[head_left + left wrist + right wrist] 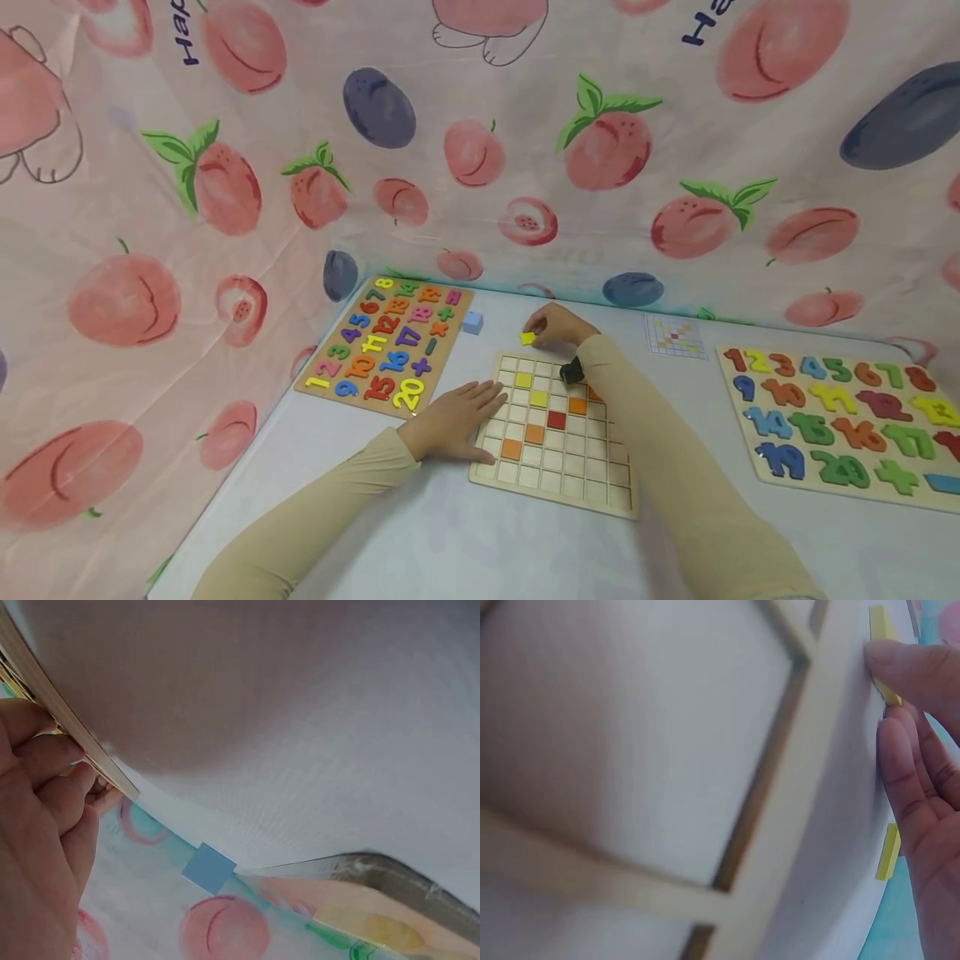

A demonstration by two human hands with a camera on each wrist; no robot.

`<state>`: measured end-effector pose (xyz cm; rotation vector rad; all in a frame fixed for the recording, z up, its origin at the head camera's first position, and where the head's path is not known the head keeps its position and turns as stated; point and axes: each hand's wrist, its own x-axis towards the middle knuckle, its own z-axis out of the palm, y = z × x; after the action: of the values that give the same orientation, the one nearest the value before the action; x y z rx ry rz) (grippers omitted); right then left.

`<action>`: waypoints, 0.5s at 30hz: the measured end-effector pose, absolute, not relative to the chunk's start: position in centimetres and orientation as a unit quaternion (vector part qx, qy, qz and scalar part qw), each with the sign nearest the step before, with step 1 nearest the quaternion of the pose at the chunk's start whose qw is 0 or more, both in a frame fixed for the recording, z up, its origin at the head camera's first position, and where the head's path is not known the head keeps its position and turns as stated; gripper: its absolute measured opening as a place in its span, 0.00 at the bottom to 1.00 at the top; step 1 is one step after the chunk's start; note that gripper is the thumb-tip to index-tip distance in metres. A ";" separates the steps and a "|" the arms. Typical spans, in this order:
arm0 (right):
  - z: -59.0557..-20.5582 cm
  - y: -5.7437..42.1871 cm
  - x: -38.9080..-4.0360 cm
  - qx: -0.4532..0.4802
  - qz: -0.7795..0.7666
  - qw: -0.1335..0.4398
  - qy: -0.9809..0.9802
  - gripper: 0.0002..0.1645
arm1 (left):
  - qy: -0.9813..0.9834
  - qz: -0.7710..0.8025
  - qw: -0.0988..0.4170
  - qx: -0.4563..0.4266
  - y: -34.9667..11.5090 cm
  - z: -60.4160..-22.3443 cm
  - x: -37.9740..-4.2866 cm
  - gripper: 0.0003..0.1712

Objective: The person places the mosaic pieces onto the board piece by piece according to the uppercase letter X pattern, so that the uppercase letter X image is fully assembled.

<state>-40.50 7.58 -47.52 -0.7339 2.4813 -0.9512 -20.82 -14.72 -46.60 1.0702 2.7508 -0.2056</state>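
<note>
A wooden grid board (pixel 551 496) lies in front of me, with yellow, orange and red square tiles in some of its cells. My left hand (pixel 455 421) rests on the board's left edge with its fingers spread. Beyond the far edge, my right hand (pixel 558 323) pinches a yellow tile (pixel 528 338) between thumb and fingers. The right wrist view shows that tile (pixel 883 656) edge-on under the thumb, and a second yellow tile (pixel 888 852) lower down beside the hand. The red tile (pixel 557 419) sits near the grid's middle, and the right forearm hides part of the board's right side.
A number puzzle board (pixel 431 400) stands left of the grid, and another (pixel 772 417) lies to the right. Near the back are a light blue block (pixel 472 322) and a printed pattern card (pixel 676 336). Fruit-print cloth (pixel 465 217) closes off the back and left.
</note>
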 end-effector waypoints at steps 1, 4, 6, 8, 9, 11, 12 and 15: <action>-47.5 7.7 -40.5 -0.262 -0.336 0.190 0.885 0.14 | 0.926 -0.069 0.091 0.360 -14.7 -46.6 -20.8 0.58; -47.6 8.0 -40.6 -0.261 -0.330 0.186 0.888 0.14 | 0.926 -0.071 0.090 0.361 -14.7 -46.6 -20.8 0.58; -47.7 8.2 -40.7 -0.258 -0.331 0.186 0.888 0.14 | 0.926 -0.072 0.089 0.361 -14.7 -46.6 -20.8 0.58; -47.8 8.4 -40.7 -0.254 -0.334 0.187 0.888 0.14 | 0.926 -0.074 0.088 0.360 -14.7 -46.6 -20.8 0.58; -47.8 8.5 -40.7 -0.255 -0.336 0.186 0.888 0.14 | 0.926 -0.074 0.088 0.360 -14.7 -46.6 -20.8 0.58; -47.8 8.7 -40.7 -0.255 -0.340 0.185 0.886 0.14 | 0.926 -0.074 0.089 0.359 -14.7 -46.5 -20.8 0.58; -47.8 8.7 -40.6 -0.256 -0.341 0.183 0.886 0.14 | 0.926 -0.074 0.090 0.359 -14.7 -46.5 -20.7 0.58; -47.7 8.9 -40.4 -0.254 -0.349 0.181 0.884 0.14 | 0.927 -0.071 0.093 0.356 -14.7 -46.4 -20.7 0.58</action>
<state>-40.45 8.93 -47.75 -0.7183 2.4956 -0.9864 -20.71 -14.67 -46.44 1.0580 2.7520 -0.2118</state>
